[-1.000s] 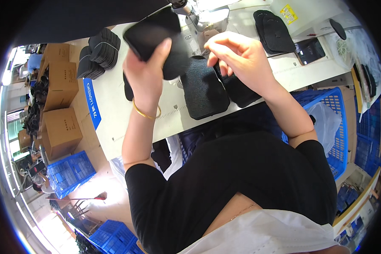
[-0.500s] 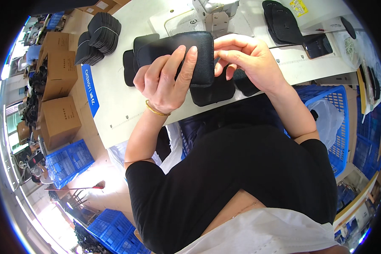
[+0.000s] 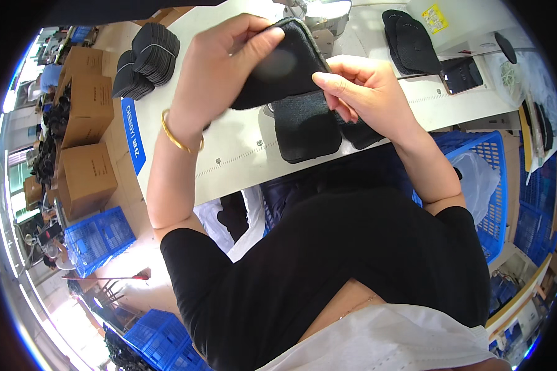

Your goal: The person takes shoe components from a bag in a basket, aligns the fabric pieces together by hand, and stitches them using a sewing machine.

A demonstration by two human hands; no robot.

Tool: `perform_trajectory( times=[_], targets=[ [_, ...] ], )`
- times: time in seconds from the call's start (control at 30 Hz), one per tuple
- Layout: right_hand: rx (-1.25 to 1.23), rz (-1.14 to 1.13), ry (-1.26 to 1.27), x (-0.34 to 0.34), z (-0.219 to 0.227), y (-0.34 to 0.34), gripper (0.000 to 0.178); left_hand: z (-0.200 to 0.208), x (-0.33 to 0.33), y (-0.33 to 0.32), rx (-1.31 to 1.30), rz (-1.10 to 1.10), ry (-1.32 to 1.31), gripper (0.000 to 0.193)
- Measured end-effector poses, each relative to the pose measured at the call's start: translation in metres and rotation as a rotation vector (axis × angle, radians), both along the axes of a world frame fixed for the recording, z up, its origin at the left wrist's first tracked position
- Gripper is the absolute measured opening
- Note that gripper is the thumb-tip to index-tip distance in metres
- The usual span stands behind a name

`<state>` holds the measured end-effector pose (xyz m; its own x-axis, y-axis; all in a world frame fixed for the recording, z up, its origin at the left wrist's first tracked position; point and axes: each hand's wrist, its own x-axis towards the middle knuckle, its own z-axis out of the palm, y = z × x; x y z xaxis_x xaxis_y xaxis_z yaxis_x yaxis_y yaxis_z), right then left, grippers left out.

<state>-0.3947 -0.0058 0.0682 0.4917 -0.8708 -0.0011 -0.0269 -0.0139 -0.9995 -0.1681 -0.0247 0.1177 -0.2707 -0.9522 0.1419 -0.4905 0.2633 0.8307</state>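
A black fabric pad [image 3: 275, 74] with rounded corners and a raised edge is held up over the white table. My left hand [image 3: 220, 65] grips its upper left side, thumb on the face, fingers behind. At its right edge my right hand [image 3: 371, 93] pinches the rim between thumb and fingertips. Just below lies another black pad [image 3: 306, 133] near the table's front edge. A further dark piece [image 3: 360, 135] sits to its right, partly covered by my right hand.
A sewing machine [image 3: 328, 18] stands behind the pad. Bundled black pieces [image 3: 155, 54] are at the far left of the table [image 3: 167, 133]; more black pieces [image 3: 411, 40] and a phone [image 3: 462, 75] lie at right. A blue basket [image 3: 495, 191] stands right of me.
My left hand has moved up and left and now grips the pad's upper side. The pad has been turned and tilted, showing another face. My right hand stays near its right edge.
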Motion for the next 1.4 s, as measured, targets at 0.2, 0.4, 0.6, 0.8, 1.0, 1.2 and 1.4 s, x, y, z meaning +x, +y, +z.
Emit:
perform_trajectory(
  times=[0.2, 0.4, 0.6, 0.8, 1.0, 1.2, 1.4],
  targets=[
    [0.08, -0.071, -0.184, 0.006, 0.0, -0.012, 0.03, -0.007, 0.012, -0.049, 0.156, -0.092, 0.152, 0.023],
    [-0.05, -0.108, -0.193, 0.008, 0.002, -0.031, 0.031, -0.026, 0.028, -0.088, 0.269, 0.095, 0.269, 0.032],
    [-0.035, -0.126, -0.193, 0.008, 0.0, -0.033, 0.03, -0.028, 0.025, -0.1, 0.3, 0.064, 0.131, 0.037],
    [-0.06, -0.083, -0.203, 0.014, 0.004, -0.028, 0.031, -0.014, 0.041, -0.085, 0.118, 0.17, -0.219, 0.037],
    [-0.111, -0.118, -0.14, 0.005, -0.001, -0.031, 0.025, -0.02, -0.003, -0.017, -1.14, 0.069, -0.446, 0.028],
    [-0.102, -0.151, -0.209, 0.012, 0.003, -0.026, 0.03, -0.046, -0.017, -0.014, -1.414, -0.071, -0.531, 0.029],
    [-0.112, -0.161, -0.193, 0.014, 0.001, -0.031, 0.028, -0.049, -0.016, -0.026, -1.455, -0.074, -0.497, 0.028]
  ],
)
